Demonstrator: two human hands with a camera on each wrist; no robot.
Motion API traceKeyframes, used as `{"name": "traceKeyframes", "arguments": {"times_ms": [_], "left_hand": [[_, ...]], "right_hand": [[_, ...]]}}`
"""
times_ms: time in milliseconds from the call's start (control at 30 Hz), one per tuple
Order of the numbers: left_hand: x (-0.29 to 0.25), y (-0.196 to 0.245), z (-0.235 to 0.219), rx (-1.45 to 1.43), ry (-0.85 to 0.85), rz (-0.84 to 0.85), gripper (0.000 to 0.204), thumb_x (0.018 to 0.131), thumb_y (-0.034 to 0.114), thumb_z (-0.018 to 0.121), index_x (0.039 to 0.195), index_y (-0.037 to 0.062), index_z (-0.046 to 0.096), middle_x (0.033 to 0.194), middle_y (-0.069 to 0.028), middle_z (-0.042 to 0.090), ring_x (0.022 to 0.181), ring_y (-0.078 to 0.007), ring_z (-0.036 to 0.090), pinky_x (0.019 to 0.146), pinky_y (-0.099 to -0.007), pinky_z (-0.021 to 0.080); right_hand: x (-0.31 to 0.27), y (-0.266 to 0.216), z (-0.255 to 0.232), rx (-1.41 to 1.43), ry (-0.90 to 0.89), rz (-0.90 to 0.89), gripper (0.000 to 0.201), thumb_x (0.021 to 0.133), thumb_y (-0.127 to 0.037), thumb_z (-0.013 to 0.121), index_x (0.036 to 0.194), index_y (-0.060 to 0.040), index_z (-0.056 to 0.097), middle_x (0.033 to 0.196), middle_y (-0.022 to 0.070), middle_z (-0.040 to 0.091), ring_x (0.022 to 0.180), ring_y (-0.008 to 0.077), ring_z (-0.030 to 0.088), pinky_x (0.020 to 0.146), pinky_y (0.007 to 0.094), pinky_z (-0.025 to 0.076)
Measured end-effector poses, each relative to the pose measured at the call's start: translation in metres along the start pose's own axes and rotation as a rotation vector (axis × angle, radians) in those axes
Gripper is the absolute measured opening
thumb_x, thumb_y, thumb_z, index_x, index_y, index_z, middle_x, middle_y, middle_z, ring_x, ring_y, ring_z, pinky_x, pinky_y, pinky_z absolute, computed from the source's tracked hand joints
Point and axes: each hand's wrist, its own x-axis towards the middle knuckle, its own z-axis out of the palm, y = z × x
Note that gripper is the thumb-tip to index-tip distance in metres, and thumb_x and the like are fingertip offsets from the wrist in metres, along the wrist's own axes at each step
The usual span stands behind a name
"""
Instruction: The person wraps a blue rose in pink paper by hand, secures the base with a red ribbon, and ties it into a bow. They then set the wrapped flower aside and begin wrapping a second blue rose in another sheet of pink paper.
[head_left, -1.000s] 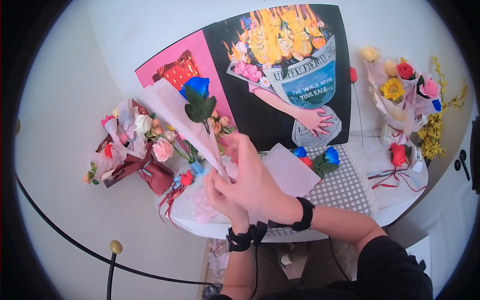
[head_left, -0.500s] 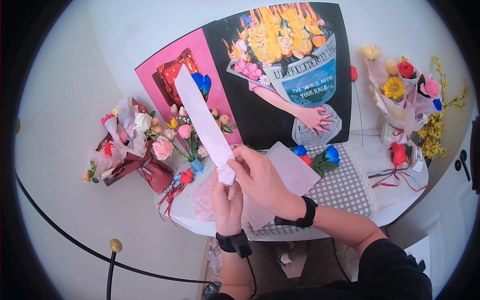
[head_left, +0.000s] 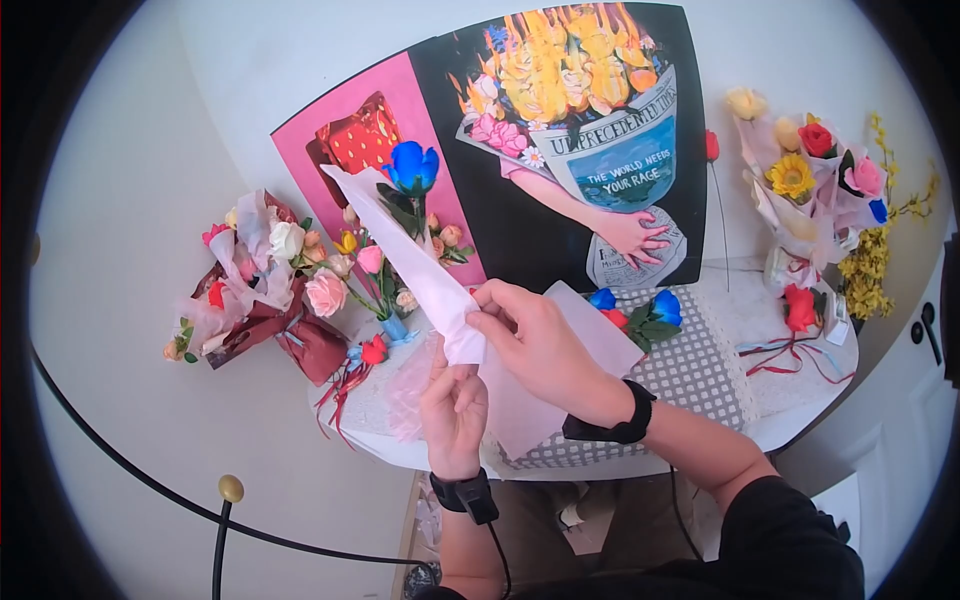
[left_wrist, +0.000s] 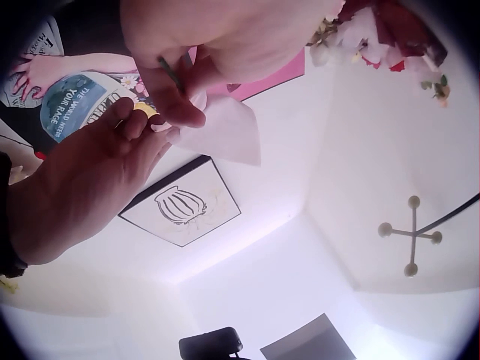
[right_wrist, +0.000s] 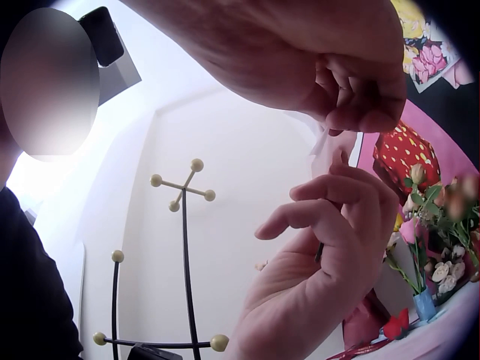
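A blue rose (head_left: 413, 167) with dark green leaves stands upright, partly wrapped in a strip of pale pink wrapping paper (head_left: 395, 238). My left hand (head_left: 455, 425) grips its stem and the bottom of the paper from below. A bit of the dark stem (left_wrist: 172, 73) shows between the fingers in the left wrist view. My right hand (head_left: 545, 350) pinches the paper's right edge between thumb and fingers, just above the left hand. In the right wrist view, the right hand (right_wrist: 330, 71) hides most of the paper.
A pale pink sheet (head_left: 575, 345) and more blue roses (head_left: 665, 309) lie on the checked cloth (head_left: 690, 385). Bouquets stand at left (head_left: 290, 290) and right (head_left: 790, 190). Behind is a large poster (head_left: 480, 200). A small blue vase (head_left: 393, 328) of flowers stands behind the hands.
The right hand has come down from higher on the paper and now pinches its lower edge. The flower has turned and tilted, so the blue rose shows again beside the folded paper.
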Motion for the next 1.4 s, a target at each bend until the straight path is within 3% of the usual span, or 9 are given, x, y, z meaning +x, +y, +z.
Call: {"name": "traceKeyframes", "arguments": {"times_ms": [33, 267, 667, 733, 767, 867, 933, 1133, 1400], "left_hand": [[0.000, -0.001, -0.002, -0.026, -0.010, -0.013, 0.051, 0.097, -0.009, 0.046, 0.148, 0.0004, 0.040, 0.122, -0.0123, 0.058, 0.086, -0.0116, 0.057, 0.051, -0.0167, 0.044], [-0.006, -0.011, -0.012, -0.320, -0.030, -0.176, 0.043, 0.098, -0.008, 0.045, 0.140, -0.0037, 0.044, 0.116, -0.0100, 0.055, 0.083, -0.0125, 0.049, 0.061, -0.0240, 0.042], [-0.029, -0.009, 0.017, -0.003, -0.086, -0.125, 0.046, 0.098, 0.007, 0.054, 0.142, -0.0046, 0.045, 0.118, -0.0077, 0.059, 0.076, -0.0123, 0.041, 0.066, -0.0266, 0.035], [-0.030, -0.007, 0.014, 0.054, -0.100, -0.102, 0.045, 0.100, 0.008, 0.054, 0.142, -0.0036, 0.045, 0.120, -0.0070, 0.059, 0.075, -0.0114, 0.041, 0.065, -0.0263, 0.035], [-0.030, -0.006, 0.013, 0.110, -0.113, -0.077, 0.043, 0.102, 0.009, 0.053, 0.143, -0.0025, 0.045, 0.122, -0.0063, 0.060, 0.073, -0.0105, 0.041, 0.064, -0.0260, 0.035], [-0.031, -0.004, 0.015, 0.225, -0.065, -0.069, 0.041, 0.105, 0.011, 0.053, 0.144, -0.0008, 0.045, 0.122, -0.0052, 0.061, 0.070, -0.0090, 0.040, 0.062, -0.0253, 0.035], [-0.029, -0.001, 0.014, 0.194, -0.074, -0.090, 0.039, 0.105, 0.010, 0.053, 0.143, -0.0001, 0.046, 0.123, -0.0053, 0.061, 0.069, -0.0089, 0.040, 0.062, -0.0250, 0.034], [-0.026, 0.000, 0.004, 0.057, -0.083, -0.169, 0.035, 0.104, 0.011, 0.057, 0.137, 0.0015, 0.051, 0.122, -0.0048, 0.061, 0.066, -0.0088, 0.039, 0.061, -0.0256, 0.033], [-0.019, -0.010, 0.002, 0.122, -0.171, -0.225, 0.033, 0.102, 0.009, 0.060, 0.133, 0.0033, 0.054, 0.110, -0.0012, 0.061, 0.066, -0.0083, 0.039, 0.061, -0.0256, 0.033]], "right_hand": [[0.000, 0.001, 0.000, 0.016, 0.011, -0.014, 0.012, 0.097, -0.006, 0.062, 0.095, 0.0058, 0.059, 0.079, 0.0191, 0.066, 0.067, 0.0294, 0.065, 0.061, 0.0376, 0.048], [-0.003, 0.000, -0.013, -0.013, -0.032, 0.027, 0.010, 0.095, -0.005, 0.063, 0.096, 0.0050, 0.061, 0.078, 0.0178, 0.065, 0.066, 0.0276, 0.063, 0.061, 0.0373, 0.047], [-0.003, -0.003, -0.031, -0.114, -0.119, 0.013, 0.012, 0.094, -0.007, 0.064, 0.099, 0.0047, 0.063, 0.083, 0.0191, 0.066, 0.073, 0.0313, 0.065, 0.068, 0.0384, 0.050], [-0.005, -0.006, -0.032, -0.123, -0.149, -0.012, 0.010, 0.097, -0.006, 0.061, 0.101, 0.0039, 0.061, 0.081, 0.0101, 0.060, 0.070, 0.0148, 0.053, 0.065, 0.0313, 0.043], [-0.005, -0.007, -0.031, -0.121, -0.149, -0.011, 0.010, 0.097, -0.006, 0.061, 0.101, 0.0039, 0.061, 0.081, 0.0101, 0.060, 0.070, 0.0148, 0.053, 0.065, 0.0313, 0.043], [-0.004, -0.009, -0.029, -0.134, -0.122, -0.081, 0.011, 0.094, -0.006, 0.064, 0.099, 0.0041, 0.063, 0.081, 0.0172, 0.064, 0.070, 0.0304, 0.062, 0.067, 0.0387, 0.048], [-0.002, -0.007, -0.031, -0.079, -0.158, -0.082, 0.012, 0.097, -0.007, 0.064, 0.101, 0.0041, 0.062, 0.080, 0.0087, 0.061, 0.069, 0.0138, 0.052, 0.064, 0.0301, 0.043], [0.001, -0.015, -0.041, 0.095, -0.301, 0.156, 0.011, 0.099, -0.009, 0.065, 0.101, 0.0020, 0.064, 0.078, -0.0008, 0.062, 0.070, 0.0027, 0.047, 0.064, 0.0239, 0.040], [0.003, 0.016, -0.045, 0.219, -0.307, 0.102, 0.009, 0.097, -0.008, 0.068, 0.104, -0.0014, 0.067, 0.089, -0.0006, 0.058, 0.080, 0.0034, 0.051, 0.069, 0.0228, 0.042]]}}
